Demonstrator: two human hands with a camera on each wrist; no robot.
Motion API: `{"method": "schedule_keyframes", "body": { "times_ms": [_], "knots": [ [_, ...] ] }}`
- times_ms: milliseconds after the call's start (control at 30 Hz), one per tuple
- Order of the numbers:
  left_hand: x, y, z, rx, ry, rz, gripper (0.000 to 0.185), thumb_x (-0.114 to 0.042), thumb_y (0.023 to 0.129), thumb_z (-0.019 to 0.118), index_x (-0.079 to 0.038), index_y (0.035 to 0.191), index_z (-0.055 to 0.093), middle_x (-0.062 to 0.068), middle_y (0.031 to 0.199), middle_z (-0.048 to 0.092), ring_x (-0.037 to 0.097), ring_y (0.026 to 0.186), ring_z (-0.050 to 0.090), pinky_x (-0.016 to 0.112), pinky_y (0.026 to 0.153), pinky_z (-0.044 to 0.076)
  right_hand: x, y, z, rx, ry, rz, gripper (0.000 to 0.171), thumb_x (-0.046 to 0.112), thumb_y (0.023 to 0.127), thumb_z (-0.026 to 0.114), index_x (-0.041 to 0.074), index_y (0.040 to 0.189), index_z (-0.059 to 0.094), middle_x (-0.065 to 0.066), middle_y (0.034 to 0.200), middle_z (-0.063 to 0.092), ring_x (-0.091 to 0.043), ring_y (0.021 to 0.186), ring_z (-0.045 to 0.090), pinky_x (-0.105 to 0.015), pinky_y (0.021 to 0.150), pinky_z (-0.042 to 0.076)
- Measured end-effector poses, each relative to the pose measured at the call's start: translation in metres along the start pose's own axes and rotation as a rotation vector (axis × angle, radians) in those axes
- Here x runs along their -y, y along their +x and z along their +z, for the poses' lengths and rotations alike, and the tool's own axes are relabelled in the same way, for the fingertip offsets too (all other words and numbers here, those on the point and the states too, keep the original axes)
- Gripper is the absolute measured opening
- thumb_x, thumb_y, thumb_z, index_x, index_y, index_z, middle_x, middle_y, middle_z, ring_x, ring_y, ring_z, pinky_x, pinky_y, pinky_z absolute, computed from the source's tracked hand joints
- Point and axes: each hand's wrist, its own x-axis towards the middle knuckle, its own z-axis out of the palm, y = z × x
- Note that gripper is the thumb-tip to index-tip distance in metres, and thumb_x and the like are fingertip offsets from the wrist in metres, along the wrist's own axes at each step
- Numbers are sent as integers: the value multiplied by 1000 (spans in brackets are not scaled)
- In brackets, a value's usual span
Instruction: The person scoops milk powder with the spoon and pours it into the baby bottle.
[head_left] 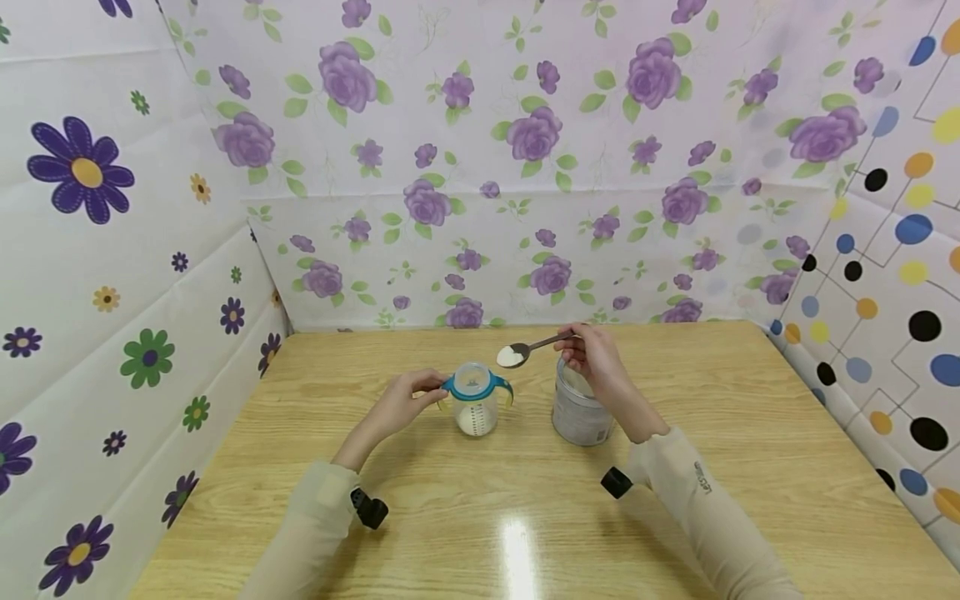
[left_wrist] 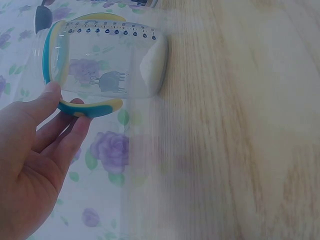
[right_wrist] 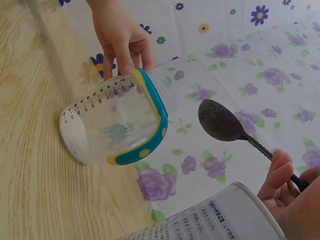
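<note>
A clear baby bottle (head_left: pixel 476 406) with a teal handle ring stands upright on the wooden table (head_left: pixel 750 467), a little white powder already lying at its bottom. One of its side handles is pinched by the left hand (head_left: pixel 405 400), thumb over and fingers under, as the left wrist view shows. A metal spoon (head_left: pixel 525 350) heaped with white powder is held by its handle in the curled fingers of the right hand (head_left: pixel 592 354); the bowl is poised above and just to the right of the bottle's open mouth. An open tin of milk powder (head_left: pixel 579 410) stands just beside the bottle, under the right hand.

The bottle's mouth is judged narrow against the spoon's bowl, so powder could be scattered over the rim and table if the spoon is tipped off-centre or too quickly. The light bottle could also be tilted if the handle is pulled, and the tin could be knocked by the right wrist.
</note>
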Motion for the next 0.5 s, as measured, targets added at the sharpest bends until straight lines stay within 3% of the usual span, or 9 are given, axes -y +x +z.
{"method": "schedule_keyframes", "body": {
  "times_ms": [500],
  "knots": [
    [1, 2, 1, -3, 33, -9, 19, -19, 95, 62, -16, 112, 69, 5, 112, 71, 24, 107, 67, 41, 88, 57, -2, 2, 0, 32, -33, 25, 28, 22, 106, 36, 9, 97, 59, 5, 70, 68, -3, 56, 55, -14, 51, 46]
  ]
}}
